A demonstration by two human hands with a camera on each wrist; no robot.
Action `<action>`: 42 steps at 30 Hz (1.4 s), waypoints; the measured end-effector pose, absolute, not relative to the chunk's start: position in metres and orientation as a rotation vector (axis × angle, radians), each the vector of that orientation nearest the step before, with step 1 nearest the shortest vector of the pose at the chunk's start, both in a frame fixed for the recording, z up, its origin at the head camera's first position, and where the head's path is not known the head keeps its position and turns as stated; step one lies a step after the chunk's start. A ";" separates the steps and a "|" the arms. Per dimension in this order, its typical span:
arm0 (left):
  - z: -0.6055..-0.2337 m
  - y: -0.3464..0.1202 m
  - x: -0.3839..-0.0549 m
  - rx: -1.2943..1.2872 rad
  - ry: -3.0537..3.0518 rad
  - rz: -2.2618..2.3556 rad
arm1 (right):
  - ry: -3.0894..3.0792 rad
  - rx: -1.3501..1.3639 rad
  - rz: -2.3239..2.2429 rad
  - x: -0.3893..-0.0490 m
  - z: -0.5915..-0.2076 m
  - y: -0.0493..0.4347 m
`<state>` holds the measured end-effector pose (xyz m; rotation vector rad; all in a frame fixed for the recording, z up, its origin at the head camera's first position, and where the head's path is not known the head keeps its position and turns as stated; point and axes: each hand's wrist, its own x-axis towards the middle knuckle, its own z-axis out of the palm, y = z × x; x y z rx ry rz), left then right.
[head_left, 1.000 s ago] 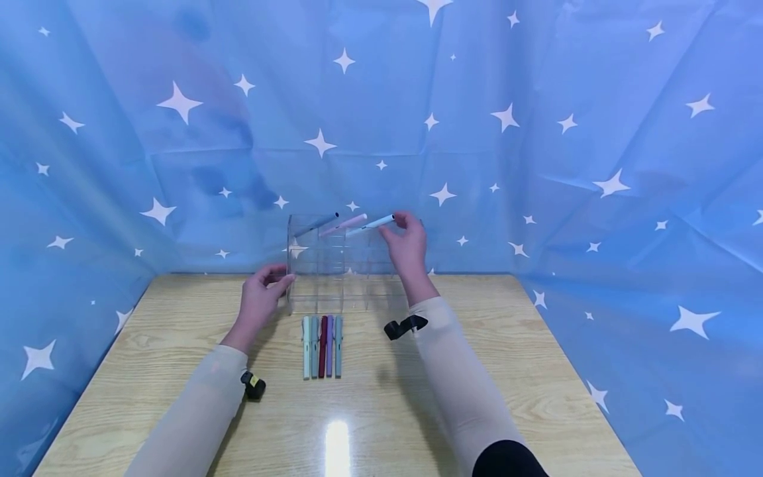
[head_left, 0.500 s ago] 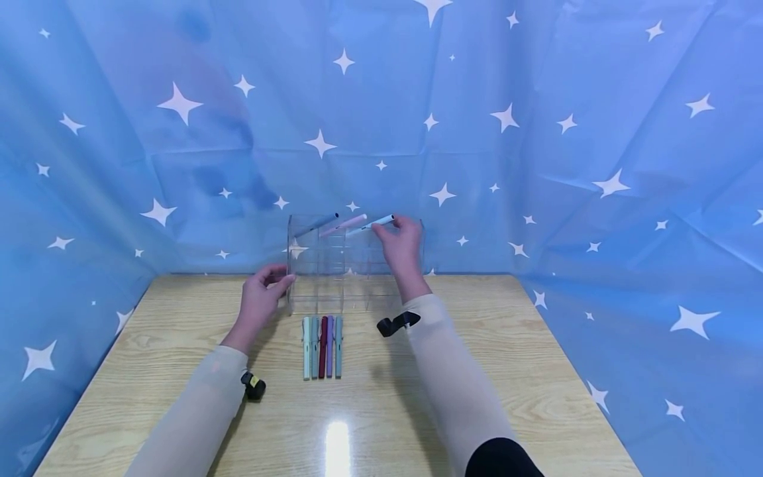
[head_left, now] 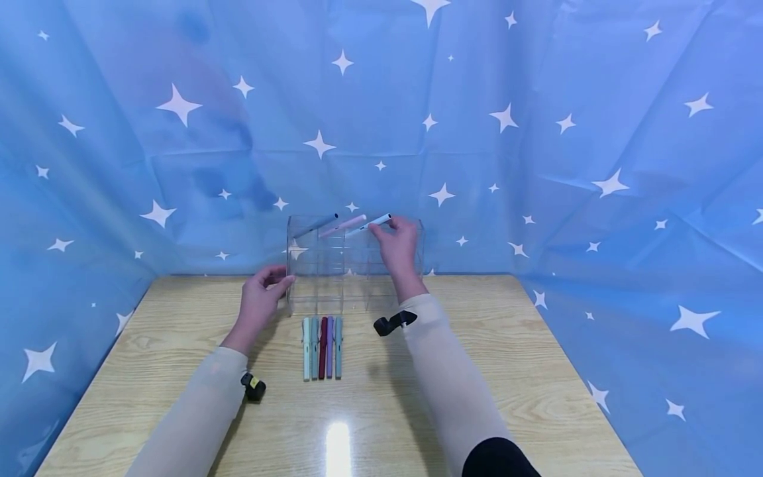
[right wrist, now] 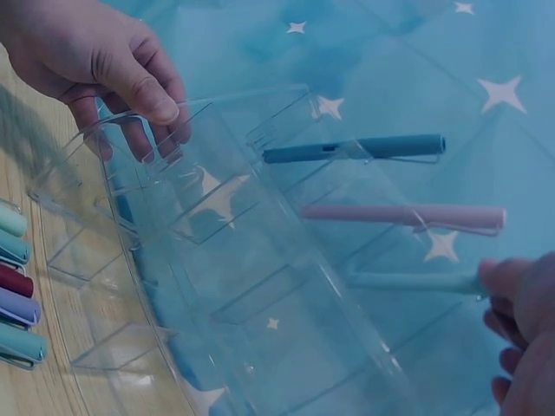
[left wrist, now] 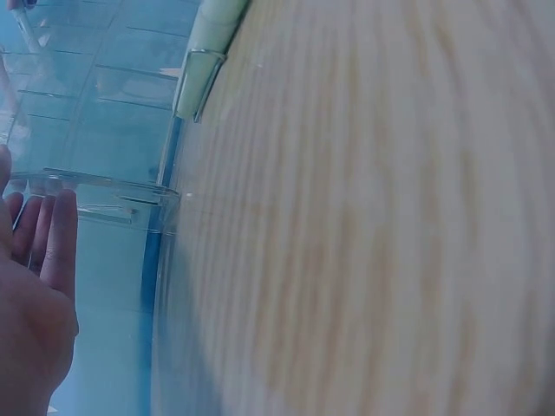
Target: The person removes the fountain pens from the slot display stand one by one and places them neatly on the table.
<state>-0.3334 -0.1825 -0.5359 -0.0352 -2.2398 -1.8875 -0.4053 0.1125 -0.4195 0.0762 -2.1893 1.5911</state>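
Observation:
A clear plastic rack with stepped compartments (head_left: 330,306) stands upright at the table's back edge. My left hand (head_left: 261,296) grips its left side, thumb in front and fingers behind; the right wrist view shows this hand (right wrist: 117,74) too. Along the rack's top tier lie a dark blue pen (right wrist: 355,148), a pink pen (right wrist: 403,216) and a light blue pen (right wrist: 416,282), all slanted in the head view. My right hand (head_left: 401,245) pinches the light blue pen near its capped end. In the right wrist view this hand (right wrist: 533,329) is partly cut off.
Several pens lie side by side on the wooden table (head_left: 179,331) in front of the rack, among them a mint pen (head_left: 306,348), a dark red pen (head_left: 322,348) and a purple pen (head_left: 330,348). A blue star-patterned curtain (head_left: 381,119) hangs right behind the rack.
My right hand has moved a little left and down along the light blue pen, whose capped end shifted slightly left. My left hand stays on the rack's side.

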 end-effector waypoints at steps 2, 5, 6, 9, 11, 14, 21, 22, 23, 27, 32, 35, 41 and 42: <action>-0.536 -0.182 -0.334 -0.036 -2.238 -1.891 | -2.182 0.087 1.598 -0.406 -0.421 0.112; -0.537 -0.182 -0.334 -0.033 -2.233 -1.901 | -2.159 0.089 1.617 -0.407 -0.423 0.112; -0.538 -0.182 -0.334 -0.031 -2.231 -1.905 | -2.147 0.087 1.630 -0.408 -0.423 0.112; -0.538 -0.182 -0.334 -0.026 -2.222 -1.912 | -2.107 0.091 1.678 -0.407 -0.422 0.112; -0.537 -0.181 -0.334 -0.026 -2.217 -1.915 | -2.071 0.104 1.708 -0.406 -0.421 0.113; -0.537 -0.181 -0.333 -0.029 -2.215 -1.917 | -2.018 0.125 1.749 -0.405 -0.418 0.114; -0.537 -0.181 -0.333 -0.034 -2.210 -1.920 | -1.891 0.117 1.847 -0.405 -0.414 0.118; -0.537 -0.181 -0.333 -0.035 -2.209 -1.920 | -1.862 0.118 1.868 -0.405 -0.414 0.118; -0.537 -0.181 -0.333 -0.037 -2.208 -1.922 | -1.832 0.119 1.887 -0.406 -0.413 0.119; -0.537 -0.181 -0.334 -0.043 -2.205 -1.921 | -1.713 0.150 1.927 -0.406 -0.410 0.121; -0.537 -0.181 -0.334 -0.045 -2.211 -1.909 | -1.623 0.171 1.945 -0.404 -0.405 0.125; -0.538 -0.181 -0.334 -0.044 -2.210 -1.905 | -1.607 0.174 1.957 -0.401 -0.402 0.127; -0.538 -0.181 -0.335 -0.044 -2.207 -1.908 | -1.575 0.223 2.000 -0.395 -0.400 0.130; -0.538 -0.181 -0.335 -0.045 -2.205 -1.911 | -1.568 0.238 2.007 -0.393 -0.400 0.129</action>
